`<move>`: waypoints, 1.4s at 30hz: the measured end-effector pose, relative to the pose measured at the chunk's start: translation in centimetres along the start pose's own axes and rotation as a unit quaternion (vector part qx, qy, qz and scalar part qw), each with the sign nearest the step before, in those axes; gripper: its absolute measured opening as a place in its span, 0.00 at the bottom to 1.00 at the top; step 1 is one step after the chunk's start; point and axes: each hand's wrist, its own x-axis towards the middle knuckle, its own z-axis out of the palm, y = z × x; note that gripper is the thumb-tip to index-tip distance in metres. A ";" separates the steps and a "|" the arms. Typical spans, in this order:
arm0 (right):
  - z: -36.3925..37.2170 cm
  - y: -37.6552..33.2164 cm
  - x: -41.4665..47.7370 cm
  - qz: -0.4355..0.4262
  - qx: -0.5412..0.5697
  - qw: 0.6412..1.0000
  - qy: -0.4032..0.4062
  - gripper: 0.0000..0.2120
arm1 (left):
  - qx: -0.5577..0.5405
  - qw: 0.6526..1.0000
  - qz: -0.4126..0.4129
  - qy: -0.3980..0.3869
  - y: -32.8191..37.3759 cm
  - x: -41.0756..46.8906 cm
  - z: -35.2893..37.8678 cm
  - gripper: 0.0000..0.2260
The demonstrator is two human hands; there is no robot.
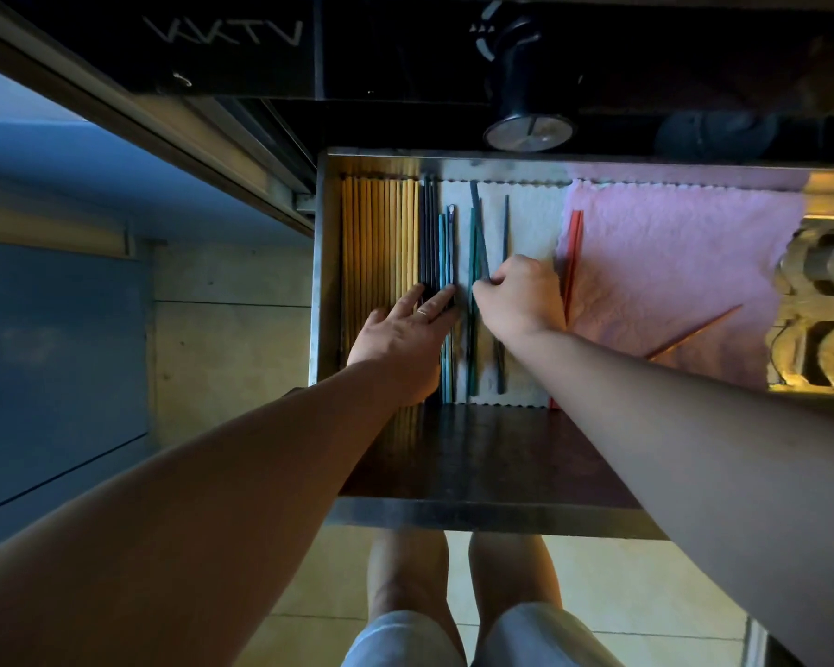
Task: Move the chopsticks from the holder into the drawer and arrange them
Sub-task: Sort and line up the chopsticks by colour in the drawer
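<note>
An open metal drawer [320, 262] holds rows of chopsticks. Yellow chopsticks [379, 233] lie side by side at its left, dark ones [428, 233] beside them, then light blue ones [449, 243]. My left hand [405, 339] lies flat with fingers spread on the dark and blue chopsticks. My right hand [521, 296] pinches a dark slanted chopstick [480, 233] among loose green chopsticks [473, 262] on a white cloth [530, 219]. A red pair [574, 252] lies at the pink cloth's edge, and one orange chopstick [694, 332] lies askew on it.
A pink cloth [670, 262] lines the drawer's right half. A light perforated holder [819, 310] stands at the drawer's right end. Dark stove parts and a round knob [528, 132] are above the drawer. My legs stand below the drawer's front [482, 517].
</note>
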 end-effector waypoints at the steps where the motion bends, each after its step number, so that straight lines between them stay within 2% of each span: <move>1: 0.2 -0.1 -0.3 -0.004 0.017 1.000 -0.013 0.07 | 0.002 1.000 0.001 -0.002 -0.1 0.0 0.0 0.37; 3: 0.8 -0.4 -0.6 0.006 0.039 0.998 -0.042 0.07 | 0.005 1.000 -0.001 -0.007 -0.2 -0.1 -0.1 0.37; 9: 1.9 -0.2 -0.4 0.006 -0.002 0.997 -0.075 0.07 | 0.003 1.000 -0.007 -0.008 -0.4 -0.1 0.1 0.36; 11: 1.5 0.4 -0.2 -0.009 -0.006 0.998 -0.062 0.09 | 0.002 1.000 -0.009 0.001 -0.4 -0.1 0.2 0.36; 15: 0.1 2.3 0.9 -0.007 -0.006 0.999 0.047 0.04 | 0.042 0.999 -0.003 0.025 -0.1 0.0 0.3 0.37; 20: 0.5 2.9 1.9 0.000 -0.063 0.998 0.027 0.09 | 0.077 0.996 0.000 0.037 0.5 0.3 0.5 0.35; 26: 0.7 2.1 2.2 0.015 -0.095 0.995 0.006 0.09 | 0.087 0.996 -0.011 0.029 0.4 0.2 0.3 0.36; 30: 0.0 2.2 2.0 0.040 -0.042 0.998 0.002 0.07 | 0.101 0.994 -0.017 0.032 1.3 0.3 -0.2 0.35; 36: -0.4 2.5 1.0 -0.010 0.085 0.996 0.004 0.05 | 0.109 0.993 -0.025 0.037 1.7 0.3 -0.3 0.37; 42: 0.6 1.1 0.7 -0.035 0.055 0.998 -0.023 0.07 | 0.088 0.995 -0.011 0.040 1.0 0.1 -0.1 0.37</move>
